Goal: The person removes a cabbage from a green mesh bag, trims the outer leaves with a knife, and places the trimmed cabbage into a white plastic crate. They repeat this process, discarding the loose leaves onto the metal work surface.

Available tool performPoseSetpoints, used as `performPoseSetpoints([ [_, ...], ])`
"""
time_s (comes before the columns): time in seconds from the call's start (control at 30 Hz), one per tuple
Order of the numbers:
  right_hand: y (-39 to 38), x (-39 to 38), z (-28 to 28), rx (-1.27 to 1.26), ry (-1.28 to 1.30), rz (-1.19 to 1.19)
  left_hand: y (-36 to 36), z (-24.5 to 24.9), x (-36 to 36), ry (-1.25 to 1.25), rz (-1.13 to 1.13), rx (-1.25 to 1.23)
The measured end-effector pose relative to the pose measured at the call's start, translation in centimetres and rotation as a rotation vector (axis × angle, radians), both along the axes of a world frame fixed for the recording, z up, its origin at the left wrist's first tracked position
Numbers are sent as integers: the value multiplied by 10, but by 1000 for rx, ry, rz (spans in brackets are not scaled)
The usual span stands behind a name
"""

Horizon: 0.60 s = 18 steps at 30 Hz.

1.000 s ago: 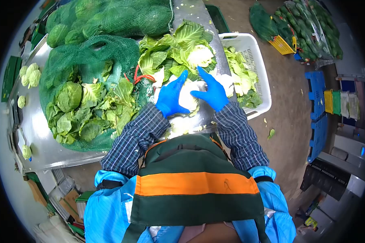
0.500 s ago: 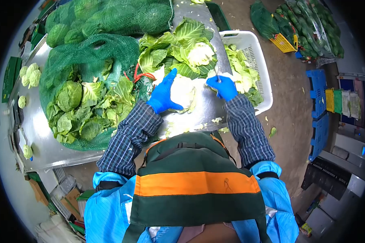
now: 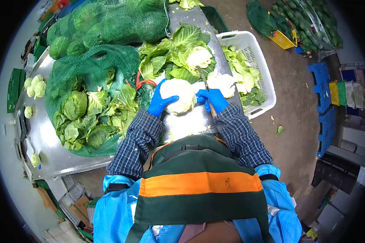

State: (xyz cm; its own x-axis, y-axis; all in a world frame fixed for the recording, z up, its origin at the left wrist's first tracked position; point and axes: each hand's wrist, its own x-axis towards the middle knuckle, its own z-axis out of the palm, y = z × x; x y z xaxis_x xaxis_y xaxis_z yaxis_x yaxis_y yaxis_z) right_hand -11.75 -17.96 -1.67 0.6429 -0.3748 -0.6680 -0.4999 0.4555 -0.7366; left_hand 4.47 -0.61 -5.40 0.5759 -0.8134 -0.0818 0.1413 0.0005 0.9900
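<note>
A pale trimmed cabbage head point(image 3: 179, 95) rests on the steel table point(image 3: 44, 133) in front of me. My left hand point(image 3: 160, 100), in a blue glove, grips its left side. In my right hand point(image 3: 213, 99), also gloved blue, is a knife point(image 3: 203, 79) whose blade points away from me, beside the cabbage's right side. Loose green outer leaves point(image 3: 174, 56) with another pale head point(image 3: 199, 56) lie just beyond.
A green net sack point(image 3: 89, 101) of leafy cabbages lies open at left, with a fuller sack point(image 3: 109, 20) behind it. A white plastic crate point(image 3: 267, 91) with cut leaves stands at the table's right. Blue and yellow crates point(image 3: 326, 101) sit on the floor at right.
My right hand dropped leaves toward the white crate, came back to the cabbage and now holds the knife against its right side. My left hand stayed on the cabbage.
</note>
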Motion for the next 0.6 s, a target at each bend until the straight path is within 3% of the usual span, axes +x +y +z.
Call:
performPoseSetpoints([
  [0.03,1,-1,8,-7,0,5,2,1,-3,103,-9,-48],
  [0.1,5,-4,29,-178,-144,16,7,-7,-7,79,-8,-67],
  [0.17,-4,-3,47,-226,-139,148,11,-11,-13,191,-45,-200],
  [0.2,-4,-2,66,-428,-226,295,14,2,-19,409,-117,-219],
  [0.27,-7,-2,79,-768,-436,556,17,26,-27,526,-182,-247],
  [0.43,-2,-3,87,-671,-463,515,17,8,-39,897,-220,-176],
  [0.5,2,-3,107,-529,-176,518,6,11,-41,878,-291,-278],
  [0.53,1,-5,95,-459,-241,448,13,13,-49,1108,-150,-300],
  [0.6,0,-9,94,-403,-234,413,8,10,-52,1105,-135,-236],
])
